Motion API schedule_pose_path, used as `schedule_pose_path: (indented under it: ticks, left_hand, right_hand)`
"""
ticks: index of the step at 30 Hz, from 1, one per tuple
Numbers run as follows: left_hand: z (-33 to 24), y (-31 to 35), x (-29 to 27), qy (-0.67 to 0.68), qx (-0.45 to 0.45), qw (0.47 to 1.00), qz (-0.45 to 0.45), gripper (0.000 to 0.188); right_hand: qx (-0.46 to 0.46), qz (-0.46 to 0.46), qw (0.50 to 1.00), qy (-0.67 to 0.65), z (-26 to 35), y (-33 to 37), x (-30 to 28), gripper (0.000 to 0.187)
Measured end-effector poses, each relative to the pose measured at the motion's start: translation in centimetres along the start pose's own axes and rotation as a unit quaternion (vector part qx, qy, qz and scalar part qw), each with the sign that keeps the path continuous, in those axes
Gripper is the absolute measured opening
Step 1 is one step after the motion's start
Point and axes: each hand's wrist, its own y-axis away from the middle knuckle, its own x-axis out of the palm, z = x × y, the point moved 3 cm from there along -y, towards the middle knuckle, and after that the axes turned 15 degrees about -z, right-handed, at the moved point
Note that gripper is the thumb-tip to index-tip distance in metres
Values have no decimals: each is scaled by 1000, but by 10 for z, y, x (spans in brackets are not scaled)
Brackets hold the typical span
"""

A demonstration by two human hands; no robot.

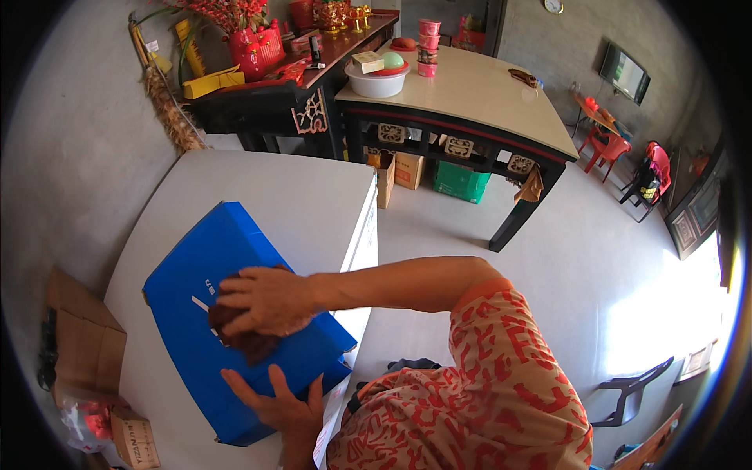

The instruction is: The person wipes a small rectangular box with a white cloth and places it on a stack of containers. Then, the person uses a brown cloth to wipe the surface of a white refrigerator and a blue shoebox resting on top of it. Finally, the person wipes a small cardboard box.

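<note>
A flat blue box lies on a white chest-like surface at the lower left. My right hand reaches across and presses a dark reddish-brown cloth onto the box top. My left hand lies open against the box's near edge, fingers spread, steadying it. The cloth is mostly hidden under my right hand.
Behind stand a dark wooden altar table with red ornaments and a cream-topped table bearing a white bowl and pink cups. Cardboard boxes lie at the left; red chairs and a dark chair stand at the right.
</note>
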Motion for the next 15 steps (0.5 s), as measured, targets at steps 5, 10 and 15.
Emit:
schedule_pose_path:
  ticks: [5,10,15]
  left_hand:
    - [-4,3,0,59,-83,994,26,83]
    - [-10,-7,-8,38,-52,996,67,86]
    - [-13,-11,-3,4,-38,991,130,64]
  right_hand:
    - [-79,-78,992,-55,30,30,-5,37]
    - [-60,-44,994,-84,18,13,-9,38]
    - [-46,10,999,2,-23,-18,-3,44]
